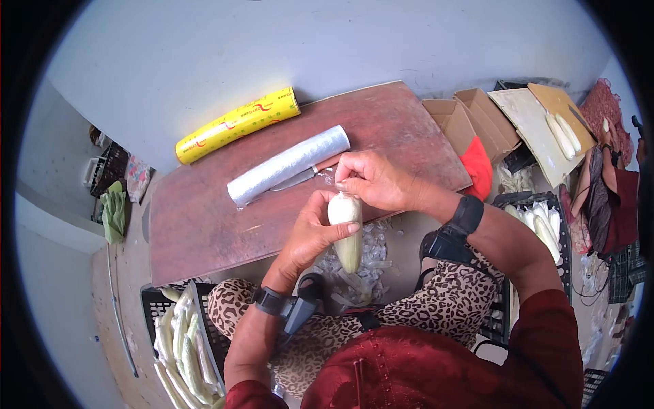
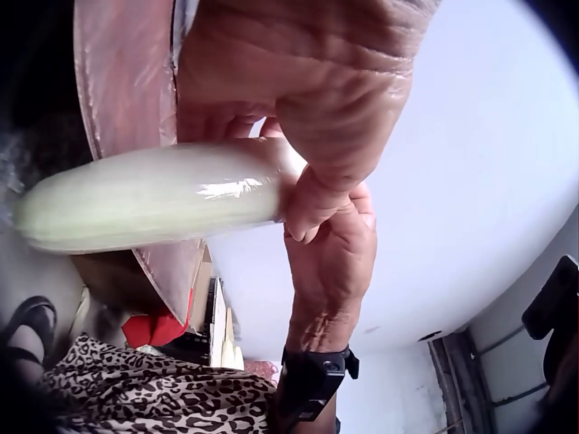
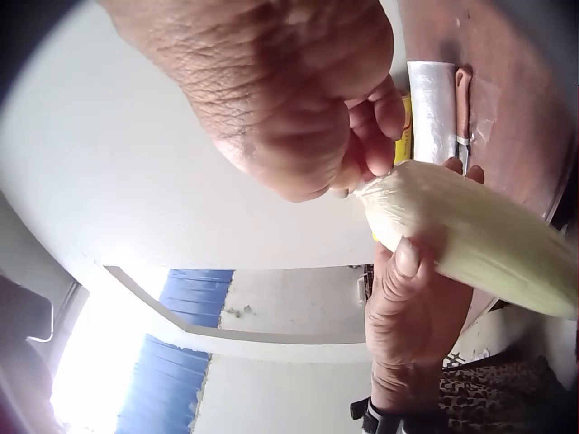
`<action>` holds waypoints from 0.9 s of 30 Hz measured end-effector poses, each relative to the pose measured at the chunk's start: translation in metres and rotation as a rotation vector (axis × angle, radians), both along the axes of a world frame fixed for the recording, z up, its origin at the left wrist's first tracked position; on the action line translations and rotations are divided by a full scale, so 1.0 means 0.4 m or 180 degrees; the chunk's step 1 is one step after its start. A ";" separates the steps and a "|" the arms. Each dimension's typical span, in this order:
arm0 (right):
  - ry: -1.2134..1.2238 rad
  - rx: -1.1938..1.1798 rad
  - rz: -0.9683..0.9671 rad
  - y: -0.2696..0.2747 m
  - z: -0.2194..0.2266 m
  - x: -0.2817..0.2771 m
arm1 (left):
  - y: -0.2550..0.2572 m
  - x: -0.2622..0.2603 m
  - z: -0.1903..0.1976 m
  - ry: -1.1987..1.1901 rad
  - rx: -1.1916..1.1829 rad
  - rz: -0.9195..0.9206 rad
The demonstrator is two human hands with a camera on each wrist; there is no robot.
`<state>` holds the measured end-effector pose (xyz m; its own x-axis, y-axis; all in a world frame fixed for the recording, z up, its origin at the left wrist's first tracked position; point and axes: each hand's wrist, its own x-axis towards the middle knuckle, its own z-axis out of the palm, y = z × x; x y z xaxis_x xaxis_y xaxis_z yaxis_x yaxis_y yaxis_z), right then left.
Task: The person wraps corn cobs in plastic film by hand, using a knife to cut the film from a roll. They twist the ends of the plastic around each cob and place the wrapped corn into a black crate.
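Observation:
A long pale-green vegetable [image 1: 349,252], smooth and wrapped in shiny cling film, hangs over the front edge of the table, its thick end down. My left hand [image 1: 310,228] grips its upper part, thumb across the front. At the top end my right hand [image 1: 381,183] pinches the gathered film [image 3: 369,187] between thumb and fingers. Behind the hands, a roll of clear cling film [image 1: 289,163] lies on the reddish table [image 1: 197,225], with a knife [image 1: 297,179] beside it. Part of the knife's handle is hidden by the right hand.
A yellow printed roll [image 1: 238,125] lies along the table's back edge. Crates of similar pale vegetables [image 1: 184,347] stand at the left and right [image 1: 545,225]. Cardboard boxes [image 1: 477,119] and a red cloth [image 1: 477,169] are at the right. Plastic scraps [image 1: 368,273] litter the floor below.

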<state>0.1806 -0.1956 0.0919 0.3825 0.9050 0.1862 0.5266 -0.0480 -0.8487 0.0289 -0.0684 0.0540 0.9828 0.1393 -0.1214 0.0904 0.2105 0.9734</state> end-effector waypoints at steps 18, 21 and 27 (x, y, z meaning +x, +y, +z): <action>0.0697 -0.0135 -0.0225 0.010 0.011 0.021 | -0.007 0.017 0.010 0.0095 0.0523 0.0173; 0.1118 0.0106 -0.0240 0.021 0.001 0.035 | -0.008 0.028 -0.018 -0.0138 0.0861 0.0471; 0.1196 -0.0141 -0.0360 0.014 0.024 0.037 | -0.016 0.022 -0.028 -0.0558 0.1444 0.0644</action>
<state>0.1955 -0.1900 0.1017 0.5145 0.8572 -0.0239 0.1691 -0.1287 -0.9772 0.0376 -0.0747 0.0429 0.9309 0.3288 0.1590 -0.0808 -0.2392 0.9676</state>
